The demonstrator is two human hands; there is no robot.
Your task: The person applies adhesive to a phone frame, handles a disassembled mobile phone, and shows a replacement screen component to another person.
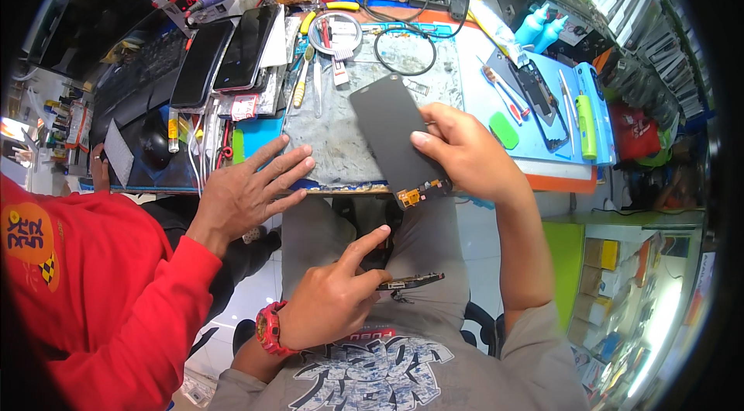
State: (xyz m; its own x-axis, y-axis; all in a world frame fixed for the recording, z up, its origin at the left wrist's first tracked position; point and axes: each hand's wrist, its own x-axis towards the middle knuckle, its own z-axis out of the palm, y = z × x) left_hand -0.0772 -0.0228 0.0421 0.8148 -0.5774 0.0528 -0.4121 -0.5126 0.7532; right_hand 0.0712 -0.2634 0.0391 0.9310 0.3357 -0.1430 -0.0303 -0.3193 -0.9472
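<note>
My right hand grips the right edge of a dark grey phone screen, thumb on its face. The screen is tilted over the front edge of the bench, and an orange flex cable shows at its lower end. Closer to my body, my left hand, with a red watch on the wrist, is closed on a thin dark phone housing seen edge-on. The left index finger points out toward the screen. Much of the housing is hidden by my fingers.
A co-worker in a red sleeve rests an open hand at the bench's left front. Two phones lie behind it. A grey work mat holds tweezers and a coiled cable. On the blue mat at right are an empty phone frame and screwdrivers.
</note>
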